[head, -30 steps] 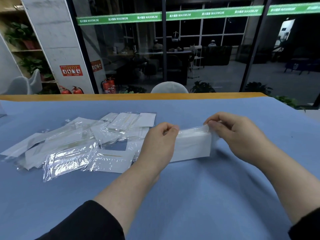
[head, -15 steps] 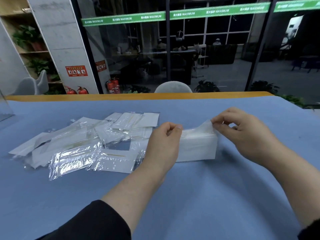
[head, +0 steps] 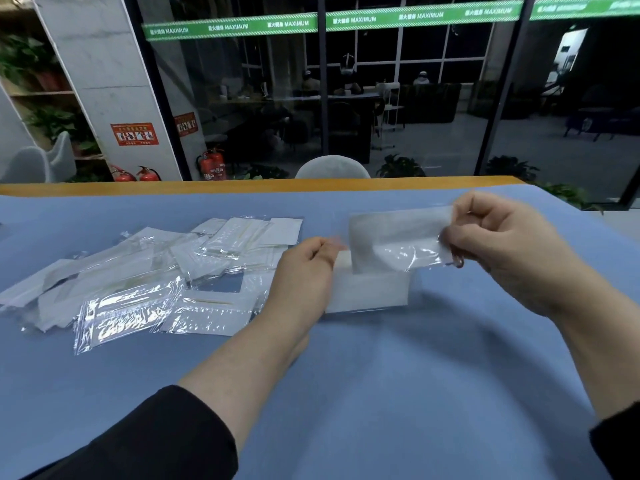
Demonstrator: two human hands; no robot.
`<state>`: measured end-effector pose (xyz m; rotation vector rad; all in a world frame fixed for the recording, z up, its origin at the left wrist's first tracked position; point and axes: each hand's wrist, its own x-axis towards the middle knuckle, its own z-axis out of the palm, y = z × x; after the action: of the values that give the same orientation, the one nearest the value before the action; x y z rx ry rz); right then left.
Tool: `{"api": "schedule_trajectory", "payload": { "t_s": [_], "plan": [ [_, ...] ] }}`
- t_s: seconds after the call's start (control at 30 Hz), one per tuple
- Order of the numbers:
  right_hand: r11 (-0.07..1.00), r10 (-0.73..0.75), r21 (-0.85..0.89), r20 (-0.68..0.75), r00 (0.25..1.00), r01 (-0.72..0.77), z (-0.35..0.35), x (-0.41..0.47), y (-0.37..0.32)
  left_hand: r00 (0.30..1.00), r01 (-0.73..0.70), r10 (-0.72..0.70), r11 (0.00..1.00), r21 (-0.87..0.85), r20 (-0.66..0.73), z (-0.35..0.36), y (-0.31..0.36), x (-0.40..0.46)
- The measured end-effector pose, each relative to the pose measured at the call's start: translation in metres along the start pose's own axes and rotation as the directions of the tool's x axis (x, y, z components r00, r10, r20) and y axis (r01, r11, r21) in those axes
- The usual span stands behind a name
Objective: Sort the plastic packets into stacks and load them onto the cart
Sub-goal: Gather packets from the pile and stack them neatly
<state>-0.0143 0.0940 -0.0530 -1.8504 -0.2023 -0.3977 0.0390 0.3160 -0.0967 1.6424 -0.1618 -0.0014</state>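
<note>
Left hand (head: 304, 271) over stack (head: 370, 292), grip unclear.

Clear-and-white packets (head: 145, 292) on blue table cloth (head: 381, 393)

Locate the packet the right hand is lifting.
Head view, right of centre: the lifted packet is pinched by the right hand just above the neat stack, whose left end the left hand holds.

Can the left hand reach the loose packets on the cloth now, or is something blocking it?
Probably yes: the loose packets lie right beside the left hand, nothing between them, but its grip is on the stack.
</note>
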Motion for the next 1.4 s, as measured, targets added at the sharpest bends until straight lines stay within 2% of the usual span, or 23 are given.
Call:
{"api": "schedule_trajectory", "payload": {
  "t_s": [0.07,0.13,0.23,0.33,0.47,0.5,0.6,0.7,0.8,0.87,1.0,1.07,1.17,1.27,1.4],
  "plan": [
    [0.997,0.051,0.045,0.111,0.992,-0.056,-0.003,-0.003,-0.001,1.000,-0.018,0.018,1.000,-0.021,0.013,0.000,-0.002,0.000],
    [0.995,0.081,0.045,0.155,0.985,-0.089,-0.007,-0.005,-0.003,1.000,-0.018,0.018,0.999,-0.042,0.010,-0.001,-0.004,0.001],
    [0.971,0.167,-0.203,0.188,0.968,-0.128,-0.004,-0.006,-0.005,1.000,0.004,-0.003,0.998,-0.070,0.007,-0.001,-0.003,0.002],
    [0.885,0.298,-0.425,0.201,0.933,-0.191,0.004,-0.005,0.004,0.999,0.045,-0.045,0.998,-0.038,-0.015,-0.002,0.001,0.000],
    [0.850,0.324,-0.472,0.119,0.938,-0.234,0.006,0.000,0.012,0.991,0.131,-0.133,0.990,-0.055,-0.031,0.000,0.013,-0.004],
    [0.846,0.319,-0.481,0.113,0.941,-0.229,0.007,0.000,0.013,0.993,0.119,-0.120,0.992,-0.036,-0.025,0.000,0.014,-0.005],
    [0.842,0.255,-0.510,0.092,0.963,-0.174,0.012,0.004,0.019,0.998,-0.038,0.036,0.998,0.048,0.042,0.002,0.009,-0.008],
    [0.887,0.156,-0.451,0.085,0.984,-0.101,0.014,0.005,0.024,0.994,-0.095,0.088,0.989,0.114,0.065,0.004,0.003,-0.007],
    [0.912,0.146,-0.409,0.216,0.965,-0.047,0.023,0.003,0.027,0.993,-0.112,0.105,0.985,0.131,0.056,0.007,0.002,-0.006],
    [0.910,0.154,-0.414,0.251,0.956,-0.037,0.031,0.003,0.029,0.990,-0.132,0.121,0.975,0.178,0.067,0.009,0.002,-0.007],
    [0.899,0.128,-0.437,0.185,0.974,-0.035,0.034,0.002,0.025,0.990,-0.095,0.073,0.979,0.182,0.122,0.005,0.011,-0.010],
    [0.917,0.057,-0.398,0.109,0.992,-0.009,0.032,-0.001,0.016,0.984,-0.112,0.082,0.975,0.193,0.160,-0.005,0.016,-0.010],
    [0.953,-0.030,-0.301,0.011,0.999,0.032,0.031,-0.004,-0.001,0.955,-0.138,0.110,0.987,0.087,0.274,-0.026,0.020,-0.006],
    [0.951,-0.035,-0.299,0.125,0.992,0.072,0.044,-0.003,-0.020,0.945,-0.132,0.114,0.991,0.038,0.308,-0.043,0.025,-0.008],
    [0.973,-0.021,-0.221,0.233,0.972,0.074,0.075,0.015,-0.048,0.958,-0.197,0.191,0.980,0.005,0.215,-0.078,0.035,-0.006]
  ]
}}
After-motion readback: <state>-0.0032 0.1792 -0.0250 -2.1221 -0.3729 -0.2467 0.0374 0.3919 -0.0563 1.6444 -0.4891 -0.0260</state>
